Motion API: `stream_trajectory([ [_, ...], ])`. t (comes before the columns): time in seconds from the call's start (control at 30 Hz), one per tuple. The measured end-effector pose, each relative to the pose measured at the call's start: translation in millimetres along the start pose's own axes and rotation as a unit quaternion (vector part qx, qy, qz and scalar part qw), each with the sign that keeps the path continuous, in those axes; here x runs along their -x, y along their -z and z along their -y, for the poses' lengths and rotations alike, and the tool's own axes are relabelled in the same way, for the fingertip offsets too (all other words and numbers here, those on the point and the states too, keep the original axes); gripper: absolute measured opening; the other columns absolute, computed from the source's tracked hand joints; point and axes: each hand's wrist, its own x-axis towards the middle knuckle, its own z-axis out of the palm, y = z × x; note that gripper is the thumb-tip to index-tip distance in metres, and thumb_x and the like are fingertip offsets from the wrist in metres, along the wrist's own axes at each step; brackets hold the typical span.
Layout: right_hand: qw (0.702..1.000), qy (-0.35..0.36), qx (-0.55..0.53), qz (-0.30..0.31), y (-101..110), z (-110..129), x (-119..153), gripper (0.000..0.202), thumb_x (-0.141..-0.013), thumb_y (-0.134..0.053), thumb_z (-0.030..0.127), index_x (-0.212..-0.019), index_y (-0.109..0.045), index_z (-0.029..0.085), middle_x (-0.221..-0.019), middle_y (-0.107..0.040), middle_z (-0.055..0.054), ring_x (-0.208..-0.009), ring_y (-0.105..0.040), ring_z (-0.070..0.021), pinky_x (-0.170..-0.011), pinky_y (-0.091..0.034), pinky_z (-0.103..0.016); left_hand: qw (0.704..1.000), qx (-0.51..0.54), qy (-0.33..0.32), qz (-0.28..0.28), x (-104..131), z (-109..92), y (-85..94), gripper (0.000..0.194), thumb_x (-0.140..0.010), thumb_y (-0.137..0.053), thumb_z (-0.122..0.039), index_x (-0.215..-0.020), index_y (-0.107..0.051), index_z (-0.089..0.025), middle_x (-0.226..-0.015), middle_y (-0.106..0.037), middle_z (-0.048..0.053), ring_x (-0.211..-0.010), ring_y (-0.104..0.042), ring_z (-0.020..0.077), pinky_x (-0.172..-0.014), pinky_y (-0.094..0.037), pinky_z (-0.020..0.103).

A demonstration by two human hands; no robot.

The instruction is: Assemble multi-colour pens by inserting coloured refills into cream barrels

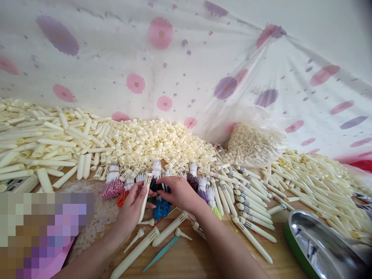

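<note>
A cream pen barrel with coloured slider pieces near its top stands nearly upright in my left hand, whose fingers are wrapped round it. Just right of it, my right hand is bent over the bundles of refills, its fingers close together near a dark bundle; what they hold, if anything, is too small to name. A blue bundle lies beneath my right hand. Below the hands on the wooden table are loose cream barrels, small cream parts and a teal pointed tool.
Slotted cream parts are heaped behind the hands, with barrels piled left. Multicolour pens lie right of my right arm, near a green-sided metal tray. A plastic bag of small parts sits behind.
</note>
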Motion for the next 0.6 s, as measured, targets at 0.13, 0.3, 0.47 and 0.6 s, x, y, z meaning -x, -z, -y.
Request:
stream_trajectory([
  [0.13, 0.995, 0.047, 0.09, -0.014, -6.0, -3.9, -2.4, 0.016, -0.08, -0.057, 0.014, -0.095, -0.062, 0.017, -0.086, -0.07, -0.006, -0.077, -0.066, -0.0171, -0.066, -0.048, -0.025, 1.0, 0.0, -0.005, -0.001, 0.8, -2.1, -1.5, 0.035, -0.072, -0.061, -0.05, -0.093, -0.056, -0.022, -0.074, -0.057, -0.001, -0.088, -0.064, 0.0253, -0.055, -0.059, 0.032],
  [0.3, 0.974, 0.17, 0.137, -0.067, -12.7, -3.3, -0.6, 0.016, -0.088, -0.046, 0.013, -0.091, -0.061, 0.015, -0.087, -0.07, -0.008, -0.082, -0.065, -0.0172, -0.07, -0.051, -0.026, 1.0, -0.002, -0.012, 0.005, -0.8, -0.2, -0.6, 0.038, -0.075, -0.058, -0.051, -0.098, -0.054, -0.021, -0.076, -0.059, 0.0, -0.086, -0.063, 0.0241, -0.055, -0.057, 0.03],
  [0.47, 0.934, 0.319, 0.092, -0.131, -9.5, 15.8, 18.9, 0.021, -0.09, -0.043, 0.012, -0.103, -0.06, 0.01, -0.096, -0.07, -0.011, -0.098, -0.063, -0.0182, -0.087, -0.052, -0.029, 0.998, -0.024, -0.054, -0.01, -3.4, 3.5, 1.9, 0.029, -0.076, -0.059, -0.047, -0.088, -0.055, -0.021, -0.074, -0.063, -0.001, -0.077, -0.063, 0.019, -0.071, -0.054, 0.032],
  [0.6, 0.93, 0.161, -0.051, -0.326, 5.8, 20.4, 25.6, 0.02, -0.085, -0.052, 0.012, -0.101, -0.062, 0.02, -0.09, -0.071, -0.006, -0.084, -0.068, -0.0156, -0.074, -0.057, -0.027, 0.999, -0.025, -0.031, 0.012, -1.2, -4.2, 1.3, 0.036, -0.073, -0.061, -0.049, -0.095, -0.053, -0.021, -0.079, -0.063, 0.001, -0.082, -0.065, 0.0226, -0.058, -0.055, 0.03],
])
